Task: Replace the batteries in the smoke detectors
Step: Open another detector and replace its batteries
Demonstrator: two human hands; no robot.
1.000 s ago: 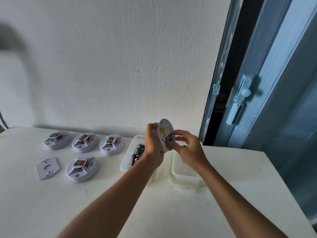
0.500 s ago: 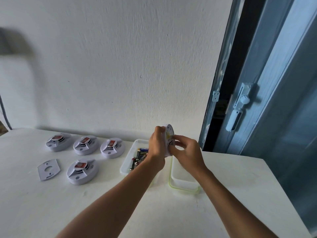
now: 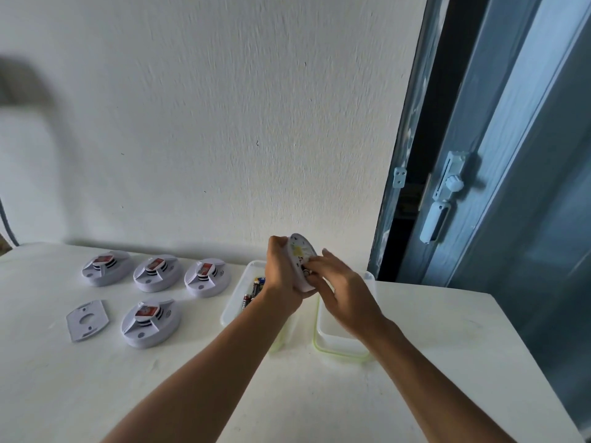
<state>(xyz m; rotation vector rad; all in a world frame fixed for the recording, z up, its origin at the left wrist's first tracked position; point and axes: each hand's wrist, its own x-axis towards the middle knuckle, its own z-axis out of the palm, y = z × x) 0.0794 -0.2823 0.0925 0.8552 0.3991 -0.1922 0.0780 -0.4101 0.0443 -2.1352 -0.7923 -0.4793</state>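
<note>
While we hold the smoke detector [image 3: 302, 255] up on edge above the middle of the table's [image 3: 431, 330] far edge, our left hand [image 3: 283, 276] grips its rim from the left with curled fingers, and our right hand [image 3: 343, 290] lies against its open back with the fingertips [image 3: 315, 266] bent onto something small and dark there; whether they pinch it we cannot tell, as motion blur hides it.

Open room lies toward the near edge and the right corner, where bare table runs out to the blue door [image 3: 511, 187]; the white wall [image 3: 224, 123] closes the far edge.

Against half a second ago, the right hand has slid lower and flatter across the detector's back, and the detector shows a little more of its inner face. The things on the table lie as they did.

Directly beneath the hands stand two clear containers: the left one [image 3: 235, 298] holds loose batteries [image 3: 254, 290], the green-rimmed right one [image 3: 332, 338] is partly covered by our right wrist. Toward the left corner three detectors [image 3: 156, 274] sit in a row near the far edge, a fourth [image 3: 150, 321] nearer to us, and just left of it a flat mounting plate [image 3: 86, 319]. Both forearms cross the near half of the table and hide part of each container.
</note>
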